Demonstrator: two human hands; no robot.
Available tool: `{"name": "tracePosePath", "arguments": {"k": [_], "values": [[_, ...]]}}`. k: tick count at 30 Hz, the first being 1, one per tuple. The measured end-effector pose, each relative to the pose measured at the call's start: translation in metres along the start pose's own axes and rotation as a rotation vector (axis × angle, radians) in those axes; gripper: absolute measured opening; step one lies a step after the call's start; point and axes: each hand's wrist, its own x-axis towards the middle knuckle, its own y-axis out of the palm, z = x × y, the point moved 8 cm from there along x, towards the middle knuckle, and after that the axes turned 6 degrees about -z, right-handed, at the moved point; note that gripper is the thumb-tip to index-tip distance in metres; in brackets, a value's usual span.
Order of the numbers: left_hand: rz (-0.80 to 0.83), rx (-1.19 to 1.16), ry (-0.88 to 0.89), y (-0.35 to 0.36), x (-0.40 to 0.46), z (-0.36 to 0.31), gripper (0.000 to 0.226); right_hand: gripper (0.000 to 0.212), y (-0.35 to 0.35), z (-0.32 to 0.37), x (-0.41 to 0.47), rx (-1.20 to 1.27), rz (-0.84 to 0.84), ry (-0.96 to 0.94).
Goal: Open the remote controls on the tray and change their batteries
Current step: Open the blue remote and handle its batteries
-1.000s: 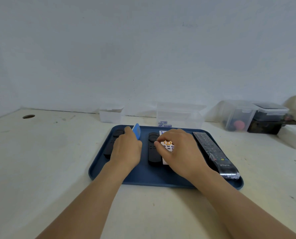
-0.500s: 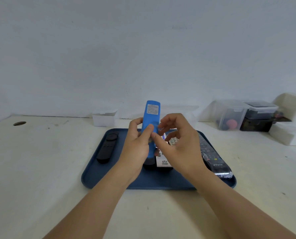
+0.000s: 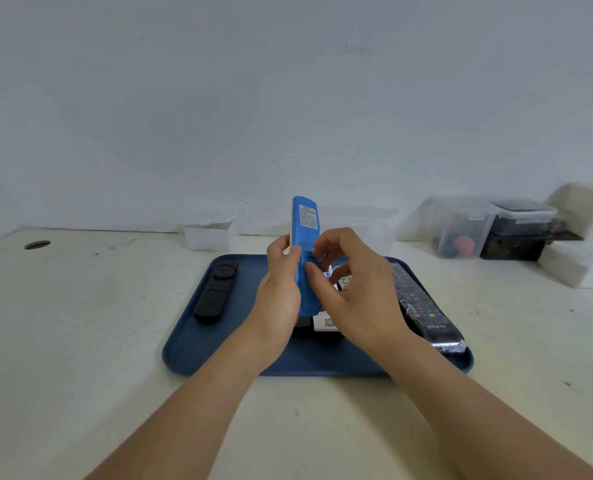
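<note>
A blue remote (image 3: 304, 233) stands upright above the dark blue tray (image 3: 239, 362), its back with a white label facing me. My left hand (image 3: 279, 292) grips its lower half. My right hand (image 3: 354, 289) touches the remote's back with thumb and fingertips near a small notch. On the tray lie a short black remote (image 3: 215, 294) at the left, a long black remote in clear wrap (image 3: 423, 306) at the right, and a white remote (image 3: 328, 322) and another black one (image 3: 302, 330), both mostly hidden behind my hands.
A white open box (image 3: 207, 233) and a clear lidded box (image 3: 374, 223) stand behind the tray. Clear containers (image 3: 468, 230) and white foam blocks (image 3: 579, 265) sit at the back right. A round hole (image 3: 37, 244) is in the table at far left.
My left hand lifted the blue remote off the tray and stood it upright. My right hand left the white remote and came onto the blue remote's back.
</note>
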Motion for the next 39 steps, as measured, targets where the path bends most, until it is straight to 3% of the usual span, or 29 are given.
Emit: {"name": "tracePosePath", "arguments": {"k": [4, 9, 14, 18, 21, 25, 32, 34, 37, 39], "values": [[0.018, 0.081, 0.007, 0.002, -0.002, 0.002, 0.022, 0.021, 0.002, -0.005, 0.002, 0.013, 0.019, 0.04], [0.104, 0.144, 0.025, 0.011, -0.007, 0.004, 0.029, 0.02, 0.005, -0.008, 0.001, 0.084, 0.068, 0.082], [0.037, 0.058, -0.033, 0.007, -0.004, 0.004, 0.026, 0.013, 0.005, -0.009, 0.001, 0.085, 0.028, 0.114], [-0.011, -0.057, -0.12, 0.003, -0.002, 0.005, 0.029, 0.017, -0.008, -0.033, 0.008, 0.244, -0.11, 0.371], [-0.024, -0.097, -0.14, 0.0, 0.0, 0.002, 0.029, 0.019, -0.049, -0.077, 0.019, 0.157, -0.279, 0.57], [-0.013, -0.097, -0.176, -0.002, 0.0, 0.005, 0.033, 0.02, -0.072, -0.123, 0.018, -0.008, -0.158, 0.734], [0.055, -0.206, -0.215, 0.003, -0.005, 0.006, 0.03, 0.022, -0.104, -0.145, 0.013, -0.204, -0.239, 0.815], [0.06, -0.257, -0.236, 0.003, -0.006, 0.007, 0.031, 0.022, -0.104, -0.144, 0.01, -0.372, -0.149, 0.804], [0.09, -0.337, -0.302, 0.009, -0.01, 0.009, 0.024, 0.012, -0.109, -0.115, 0.017, -0.652, -0.128, 0.607], [0.105, -0.372, -0.356, 0.012, -0.011, 0.011, 0.028, 0.006, -0.102, -0.084, 0.026, -0.566, -0.171, 0.441]]}}
